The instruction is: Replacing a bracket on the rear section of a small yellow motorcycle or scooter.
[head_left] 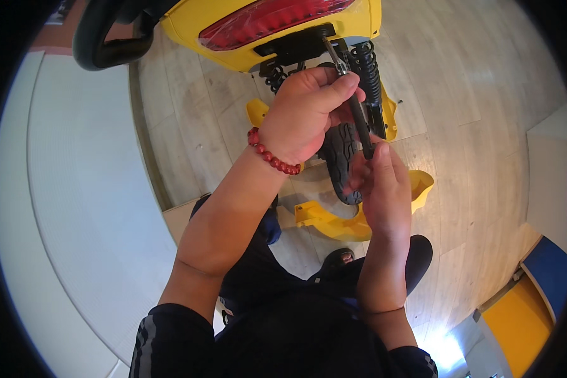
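A screwdriver-like tool with a dark handle (360, 116) and metal shaft reaches up to the black bracket (286, 45) under a red tail light (268, 19) on a yellow vehicle body (179, 28). My left hand (302, 113), with a red bead bracelet, is closed around the tool's upper part. My right hand (378, 183) holds the handle's lower end, fingers curled. Beside and behind them are black coil springs (368, 69) and a treaded black tire (340, 167), partly hidden by my hands.
A curved yellow plastic part (327, 223) lies on the wooden floor (466, 157) between my legs. A white panel (82, 208) runs along the left. A black loop handle (110, 50) juts at upper left. Yellow and blue panels (516, 321) stand at lower right.
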Available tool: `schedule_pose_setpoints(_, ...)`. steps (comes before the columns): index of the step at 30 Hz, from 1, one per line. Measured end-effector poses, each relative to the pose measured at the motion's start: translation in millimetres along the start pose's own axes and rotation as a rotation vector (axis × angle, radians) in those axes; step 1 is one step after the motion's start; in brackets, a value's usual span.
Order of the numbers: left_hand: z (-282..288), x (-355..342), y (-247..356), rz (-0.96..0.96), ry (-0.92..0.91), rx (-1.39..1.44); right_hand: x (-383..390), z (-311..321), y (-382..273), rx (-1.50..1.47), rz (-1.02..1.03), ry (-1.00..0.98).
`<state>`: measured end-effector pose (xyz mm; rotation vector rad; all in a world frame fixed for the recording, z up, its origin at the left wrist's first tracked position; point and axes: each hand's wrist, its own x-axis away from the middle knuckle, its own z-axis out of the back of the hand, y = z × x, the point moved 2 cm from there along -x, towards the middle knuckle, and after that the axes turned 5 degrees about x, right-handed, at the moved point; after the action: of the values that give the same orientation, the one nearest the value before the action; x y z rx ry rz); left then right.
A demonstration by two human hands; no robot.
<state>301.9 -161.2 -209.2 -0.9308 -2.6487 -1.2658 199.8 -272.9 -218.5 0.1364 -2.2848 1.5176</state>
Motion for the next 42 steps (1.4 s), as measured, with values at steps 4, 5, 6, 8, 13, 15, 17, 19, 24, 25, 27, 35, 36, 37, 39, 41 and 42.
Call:
schedule_pose_setpoints(4, 0.7, -0.7, 1.4, 0.0, -0.067, 0.015, 4.2, -4.6, -7.5, -0.335, -0.189, -0.319)
schedule_pose_setpoints(5, 0.1, 0.4, 3.1, 0.003, -0.062, 0.013, 4.5, -11.8, -9.7, -0.129, -0.112, -0.157)
schedule_pose_setpoints(6, -2.3, 2.4, 6.1, 0.017, -0.081, 0.032, 4.7, -15.0, -11.0, 0.077, -0.034, 0.004)
schedule_pose_setpoints(8, -1.5, 3.1, 6.5, 0.034, -0.096, 0.049, 4.9, -16.5, -11.0, 0.332, 0.089, 0.06)
schedule_pose_setpoints(13, -2.8, 3.2, -0.1, -0.054, -0.052, -0.014, 0.4, -20.4, -4.1, 1.154, 0.549, 0.218)
schedule_pose_setpoints(15, -3.4, 3.9, -2.3, -0.047, -0.012, -0.033, 1.3, -14.2, -0.1, 0.887, 0.382, 0.117)
schedule_pose_setpoints(17, -7.0, 2.0, -5.0, -0.039, 0.022, -0.052, 3.3, -5.2, 1.0, 0.619, 0.22, 0.024)
schedule_pose_setpoints(19, -5.4, 1.3, -0.3, -0.006, 0.027, -0.048, 4.6, -10.4, 1.4, -0.456, -0.031, -0.307)
schedule_pose_setpoints(24, -2.0, 5.0, 4.2, 0.016, -0.014, 0.023, 6.2, -8.9, -0.8, -0.324, -0.071, -0.231)
schedule_pose_setpoints(25, -1.5, 7.1, 5.6, 0.006, -0.018, 0.046, 7.7, -14.9, -1.0, -0.327, -0.073, -0.232)
schedule_pose_setpoints(27, -2.6, 7.0, 6.5, -0.006, 0.009, 0.042, 10.4, -21.3, -6.7, 0.518, 0.252, 0.089)
schedule_pose_setpoints(35, 1.7, 8.5, 6.2, -0.033, 0.017, -0.001, 9.2, -14.4, 8.8, 0.21, 0.435, 0.166)
schedule_pose_setpoints(36, 0.5, 8.6, 5.8, -0.012, 0.031, 0.023, 8.5, -9.9, 12.3, 0.109, 0.243, 0.131)
schedule_pose_setpoints(37, -0.9, 8.9, 5.7, 0.009, 0.045, 0.047, 8.8, -7.8, 15.9, 0.008, 0.052, 0.096)
schedule_pose_setpoints(39, -4.5, 10.6, 7.4, 0.033, 0.07, 0.064, 10.0, -9.7, 12.5, -0.114, 0.025, -0.018)
schedule_pose_setpoints(41, -4.5, 10.0, 7.3, 0.054, 0.092, 0.078, 11.0, -15.0, 6.3, -0.359, -0.024, -0.252)
schedule_pose_setpoints(42, -5.1, 9.8, 8.0, 0.049, 0.046, 0.107, 11.9, -18.6, 3.7, -0.361, -0.024, -0.255)
